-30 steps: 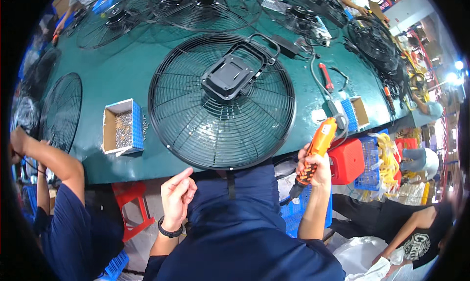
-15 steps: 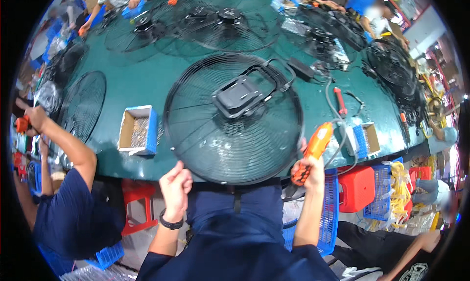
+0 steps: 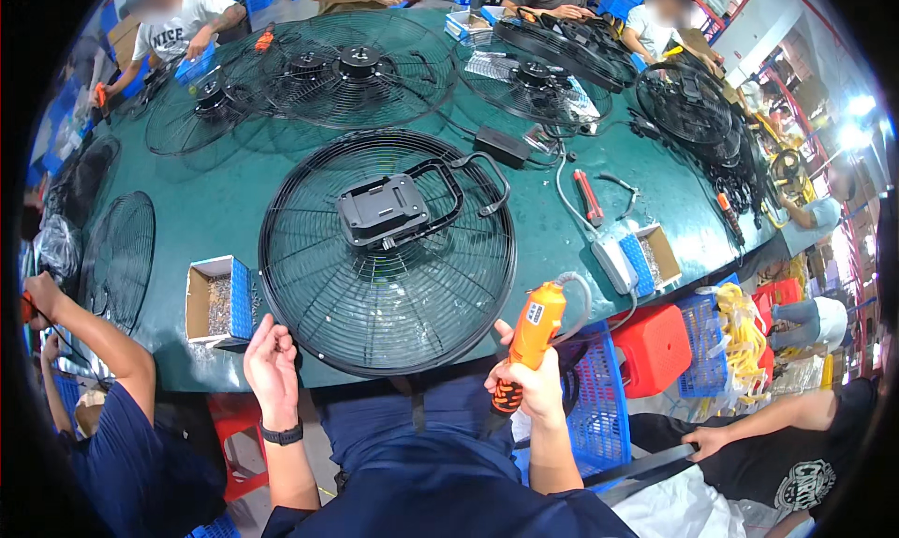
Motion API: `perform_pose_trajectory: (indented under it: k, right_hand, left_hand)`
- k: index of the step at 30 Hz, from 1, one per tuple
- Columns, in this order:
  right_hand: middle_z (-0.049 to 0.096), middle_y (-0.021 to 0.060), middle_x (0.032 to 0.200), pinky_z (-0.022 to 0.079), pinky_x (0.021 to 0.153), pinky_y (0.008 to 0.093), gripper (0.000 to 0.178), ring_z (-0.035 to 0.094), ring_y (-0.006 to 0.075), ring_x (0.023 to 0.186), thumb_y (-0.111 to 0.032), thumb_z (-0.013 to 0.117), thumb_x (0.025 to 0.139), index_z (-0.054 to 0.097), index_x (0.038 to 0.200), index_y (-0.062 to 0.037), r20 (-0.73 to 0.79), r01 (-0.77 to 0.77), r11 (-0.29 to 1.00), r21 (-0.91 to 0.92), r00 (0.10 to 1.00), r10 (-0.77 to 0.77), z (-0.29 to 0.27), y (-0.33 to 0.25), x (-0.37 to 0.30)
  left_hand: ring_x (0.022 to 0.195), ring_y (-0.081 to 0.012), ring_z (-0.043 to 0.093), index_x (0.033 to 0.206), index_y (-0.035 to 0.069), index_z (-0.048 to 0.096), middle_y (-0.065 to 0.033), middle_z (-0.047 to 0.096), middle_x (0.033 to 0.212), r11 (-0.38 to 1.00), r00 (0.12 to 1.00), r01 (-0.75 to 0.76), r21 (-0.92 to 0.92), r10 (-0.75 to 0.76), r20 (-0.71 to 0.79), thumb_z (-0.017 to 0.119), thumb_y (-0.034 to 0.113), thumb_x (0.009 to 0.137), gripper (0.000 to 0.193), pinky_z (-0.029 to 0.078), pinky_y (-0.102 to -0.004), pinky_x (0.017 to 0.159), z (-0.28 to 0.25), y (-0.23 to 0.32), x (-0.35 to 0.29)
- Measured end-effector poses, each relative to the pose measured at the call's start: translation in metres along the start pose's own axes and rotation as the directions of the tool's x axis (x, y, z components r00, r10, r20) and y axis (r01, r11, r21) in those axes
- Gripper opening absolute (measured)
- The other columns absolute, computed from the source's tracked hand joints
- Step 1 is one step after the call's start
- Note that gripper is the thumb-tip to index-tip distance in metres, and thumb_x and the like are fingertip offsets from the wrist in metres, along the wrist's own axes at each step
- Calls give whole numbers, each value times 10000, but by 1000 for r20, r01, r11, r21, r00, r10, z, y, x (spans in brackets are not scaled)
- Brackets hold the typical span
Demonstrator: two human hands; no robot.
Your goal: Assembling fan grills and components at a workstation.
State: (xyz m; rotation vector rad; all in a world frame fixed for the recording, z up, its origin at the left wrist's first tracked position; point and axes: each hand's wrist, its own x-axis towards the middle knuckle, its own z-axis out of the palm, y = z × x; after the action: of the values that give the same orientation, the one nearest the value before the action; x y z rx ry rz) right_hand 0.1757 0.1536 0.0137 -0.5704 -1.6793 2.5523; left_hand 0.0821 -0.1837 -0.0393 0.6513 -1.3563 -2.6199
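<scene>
In front of me a round black fan (image 3: 393,323) with a wire grille lies flat on the green table. A black box-shaped housing (image 3: 386,210) and a tubular bracket (image 3: 456,193) sit on top of it. My right hand (image 3: 536,381) is closed around an orange electric screwdriver (image 3: 537,324) beside the fan's near right rim, with a grey cord trailing from it. My left hand (image 3: 272,369), palm up, has its fingers loosely bent and apart near the fan's near left rim. Nothing shows in it. Close by stands an open carton of small metal screws (image 3: 217,304).
At right are another small carton (image 3: 658,257), a white adapter box (image 3: 615,265), a red-handled tool (image 3: 588,198) and a black power brick (image 3: 503,147). More fan grilles (image 3: 351,70) fill the far side. Co-workers sit around. A blue basket (image 3: 599,397) and red stool (image 3: 651,351) stand beside me.
My view has shifted, so the table appears lower and further left. My left hand's fingers have loosened from a closer curl. The right hand still grips the screwdriver.
</scene>
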Motion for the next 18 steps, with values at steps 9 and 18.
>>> perform_pose_trajectory:
  k: [9,18]
  right_hand:
    - [517,336,1202,533,472,344,422,641,278,532,67,562,619,472,1031,67,-11,116,993,-4,993,-116,19,-15,16]
    - [512,372,1175,542,512,329,470,644,276,544,74,567,613,427,1061,73,56,226,972,57,972,-230,38,-26,12]
  left_hand:
    - [670,-143,548,1225,-100,482,-120,617,863,992,994,97,-78,-93,56,477,47,902,355,438,-223,536,-26,5,-37]
    - [617,-117,529,1065,-58,590,-121,639,824,989,989,140,-58,-136,59,546,59,914,195,398,-204,499,-17,-1,-49]
